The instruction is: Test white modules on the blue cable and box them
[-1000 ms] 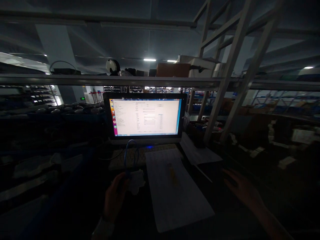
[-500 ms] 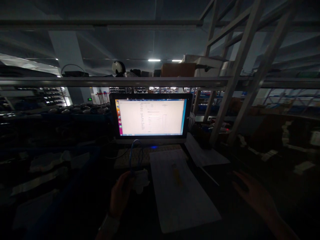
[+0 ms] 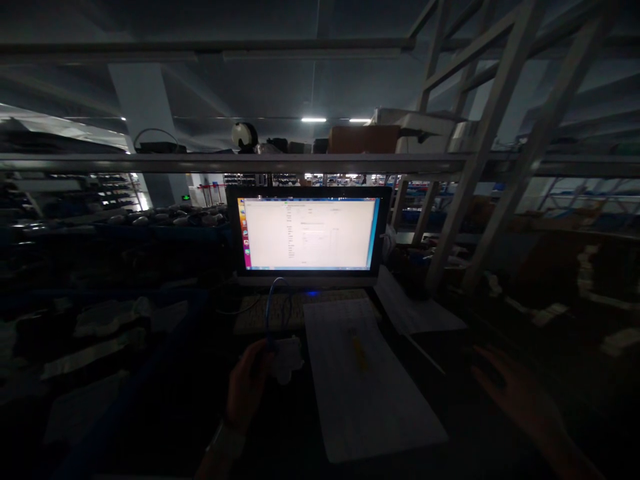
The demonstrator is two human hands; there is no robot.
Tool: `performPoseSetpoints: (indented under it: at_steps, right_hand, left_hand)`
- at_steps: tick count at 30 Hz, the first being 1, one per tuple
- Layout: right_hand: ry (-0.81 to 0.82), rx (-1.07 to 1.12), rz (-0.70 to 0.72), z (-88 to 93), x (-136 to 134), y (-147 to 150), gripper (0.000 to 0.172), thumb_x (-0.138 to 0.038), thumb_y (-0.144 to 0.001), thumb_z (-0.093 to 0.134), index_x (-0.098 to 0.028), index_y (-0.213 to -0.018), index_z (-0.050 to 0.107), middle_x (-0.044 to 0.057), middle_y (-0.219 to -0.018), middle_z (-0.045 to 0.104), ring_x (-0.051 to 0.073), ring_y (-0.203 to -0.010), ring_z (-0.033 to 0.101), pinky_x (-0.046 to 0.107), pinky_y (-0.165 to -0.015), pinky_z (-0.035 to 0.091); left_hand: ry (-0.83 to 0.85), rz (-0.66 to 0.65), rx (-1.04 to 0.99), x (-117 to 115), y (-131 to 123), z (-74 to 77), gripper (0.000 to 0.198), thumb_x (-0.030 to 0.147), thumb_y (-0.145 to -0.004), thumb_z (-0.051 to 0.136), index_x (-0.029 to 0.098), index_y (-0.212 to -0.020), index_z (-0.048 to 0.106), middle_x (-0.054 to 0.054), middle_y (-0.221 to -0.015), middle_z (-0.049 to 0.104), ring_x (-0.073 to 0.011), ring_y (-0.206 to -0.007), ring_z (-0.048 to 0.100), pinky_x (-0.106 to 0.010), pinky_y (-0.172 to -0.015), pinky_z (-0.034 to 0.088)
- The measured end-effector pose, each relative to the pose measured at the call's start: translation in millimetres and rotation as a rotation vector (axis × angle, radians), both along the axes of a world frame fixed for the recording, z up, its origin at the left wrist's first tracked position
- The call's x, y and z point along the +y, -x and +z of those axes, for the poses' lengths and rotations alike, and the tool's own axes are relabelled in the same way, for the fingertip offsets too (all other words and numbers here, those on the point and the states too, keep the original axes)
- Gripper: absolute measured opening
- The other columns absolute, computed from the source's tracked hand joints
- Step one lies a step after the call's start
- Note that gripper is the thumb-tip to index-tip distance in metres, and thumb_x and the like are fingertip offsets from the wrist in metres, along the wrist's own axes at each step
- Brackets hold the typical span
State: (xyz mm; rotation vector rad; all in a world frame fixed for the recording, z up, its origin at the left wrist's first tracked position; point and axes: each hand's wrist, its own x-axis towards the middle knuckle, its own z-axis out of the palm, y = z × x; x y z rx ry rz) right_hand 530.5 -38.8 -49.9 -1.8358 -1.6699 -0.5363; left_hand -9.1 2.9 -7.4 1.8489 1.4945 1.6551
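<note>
My left hand (image 3: 249, 381) is closed round the end of a blue cable (image 3: 270, 310), beside a small pale device (image 3: 287, 360). The cable loops up over the keyboard (image 3: 250, 320). To the right of the device lies a white sheet (image 3: 375, 407) with a small yellow object (image 3: 359, 352) on it. My right hand (image 3: 510, 387) is low at the right, its thumb and fingers apart over a dark shape that I cannot make out. A lit monitor (image 3: 310, 235) stands behind the keyboard.
At the left is a blue bin (image 3: 193, 320) with pale packages inside. More paper (image 3: 420, 312) lies right of the keyboard, near a thin white stick (image 3: 425, 353). A shelf (image 3: 300, 162) crosses above the monitor, bearing a brown box (image 3: 364, 139). Metal uprights (image 3: 500, 133) stand at the right.
The whole view has shifted slightly, so things appear a little further right. Both hands keep about the same places relative to the desk.
</note>
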Motion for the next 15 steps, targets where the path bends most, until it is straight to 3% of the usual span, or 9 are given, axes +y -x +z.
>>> performPoseSetpoints:
  at_steps: [8, 15]
  right_hand:
    - [-0.004, 0.011, 0.02, 5.2, -0.6, 6.0, 0.047, -0.054, -0.076, 0.044, -0.023, -0.107, 0.06, 0.011, -0.112, 0.063, 0.031, -0.101, 0.06, 0.046, -0.084, 0.05]
    - [0.018, -0.006, -0.004, -0.9, 0.7, 0.6, 0.052, -0.057, -0.077, 0.043, -0.021, -0.109, 0.06, 0.012, -0.114, 0.062, 0.031, -0.101, 0.06, 0.046, -0.083, 0.051]
  left_hand:
    - [-0.049, -0.012, 0.014, -1.1, -1.2, 3.1, 0.034, 0.047, -0.081, 0.051, 0.02, -0.096, 0.063, -0.006, -0.092, 0.07, -0.0195, -0.083, 0.067, -0.029, -0.072, 0.056]
    - [-0.025, -0.001, 0.011, -0.4, -0.4, -0.6, 0.034, 0.049, -0.08, 0.051, 0.021, -0.096, 0.064, -0.006, -0.093, 0.07, -0.0199, -0.085, 0.067, -0.031, -0.074, 0.056]
